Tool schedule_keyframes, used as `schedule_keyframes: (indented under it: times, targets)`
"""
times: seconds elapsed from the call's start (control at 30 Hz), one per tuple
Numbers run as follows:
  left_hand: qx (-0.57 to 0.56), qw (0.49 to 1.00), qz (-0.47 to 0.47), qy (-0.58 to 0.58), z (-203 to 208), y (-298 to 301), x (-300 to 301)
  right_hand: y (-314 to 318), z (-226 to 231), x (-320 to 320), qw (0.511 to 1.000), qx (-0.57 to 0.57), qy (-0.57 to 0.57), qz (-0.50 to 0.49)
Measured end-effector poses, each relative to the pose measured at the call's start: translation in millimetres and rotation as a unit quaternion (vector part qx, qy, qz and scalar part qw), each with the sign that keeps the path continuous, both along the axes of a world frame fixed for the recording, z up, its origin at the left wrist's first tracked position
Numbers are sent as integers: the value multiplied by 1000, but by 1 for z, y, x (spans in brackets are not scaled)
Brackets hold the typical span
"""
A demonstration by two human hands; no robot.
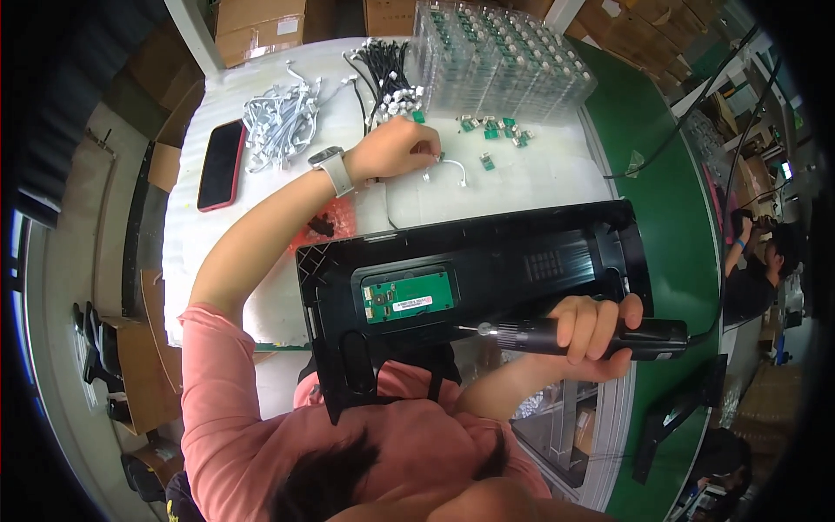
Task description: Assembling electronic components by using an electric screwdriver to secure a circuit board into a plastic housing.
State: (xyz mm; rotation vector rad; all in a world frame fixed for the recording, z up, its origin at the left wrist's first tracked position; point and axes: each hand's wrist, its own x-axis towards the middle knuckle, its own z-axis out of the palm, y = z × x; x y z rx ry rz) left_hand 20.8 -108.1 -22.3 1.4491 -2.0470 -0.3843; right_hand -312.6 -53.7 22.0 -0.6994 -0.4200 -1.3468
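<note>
You seem to be at a pick-up step, left hand point(393, 150) pinching a short white cable point(459, 167), right hand point(598, 335) wrapped around an electric screwdriver point(532, 335); next likely calls for steadying the black housing point(496, 261).

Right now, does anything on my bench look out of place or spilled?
Mildly: several small green boards lie loose on the white surface, just in front of the stacked clear trays holding rows of similar pieces. They may be set out deliberately. I see no clear damage.

Red-edged phone point(222, 165); cardboard box point(250, 35)
</note>
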Motion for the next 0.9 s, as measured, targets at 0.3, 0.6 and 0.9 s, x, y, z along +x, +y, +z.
schedule_keyframes:
  times: [0.3,0.6,0.9]
  targets:
    - [111,963,-78,232,63,60,8,-4,27,20,994,-73,30,76]
    - [-48,967,-241,-72,46,93,-29,3,54,90,937,-195,164,239]
    - [121,967,-214,-64,36,94,-34,6,28,117,923,-202,304,123]
